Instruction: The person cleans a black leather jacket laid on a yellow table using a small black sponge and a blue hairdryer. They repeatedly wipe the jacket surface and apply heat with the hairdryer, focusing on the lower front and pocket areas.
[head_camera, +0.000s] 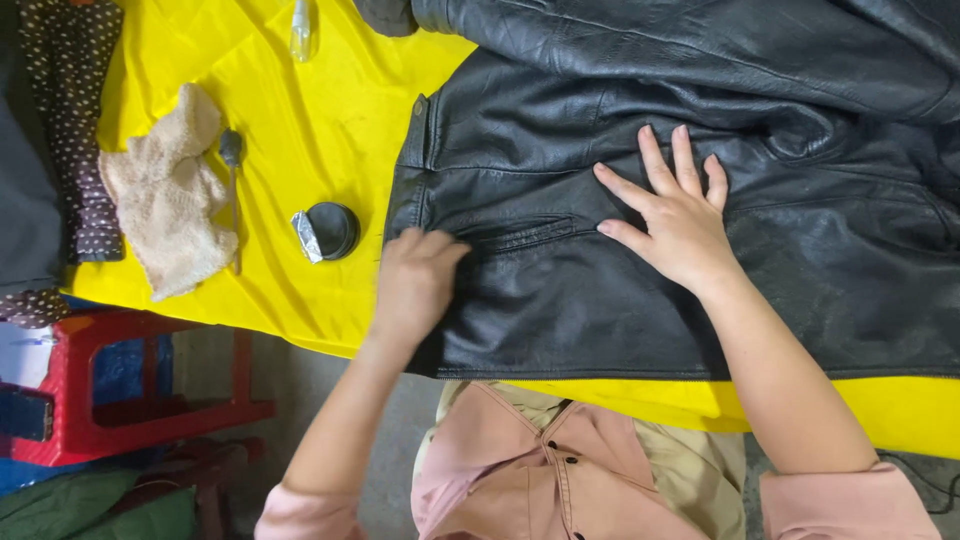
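Head view showed a person leaning over a bench covered in bright yellow cloth, where a black leather jacket lay spread flat across its right side, one sleeve stretched along the top. The right hand was pressed palm down on the jacket with fingers splayed wide, grasping nothing. The left hand was loosely curled at the jacket's left edge, just beside a slit pocket, its knuckles blurred; whether the fingers pinched anything could not be told. To the left of the jacket, on the bare yellow cloth, sat a small round black tin with a scrap of foil touching it. Further left lay a crumpled beige towel with a thin dark-headed brush beside it. A clear small bottle rested near the top edge. A red stool stood below the bench.
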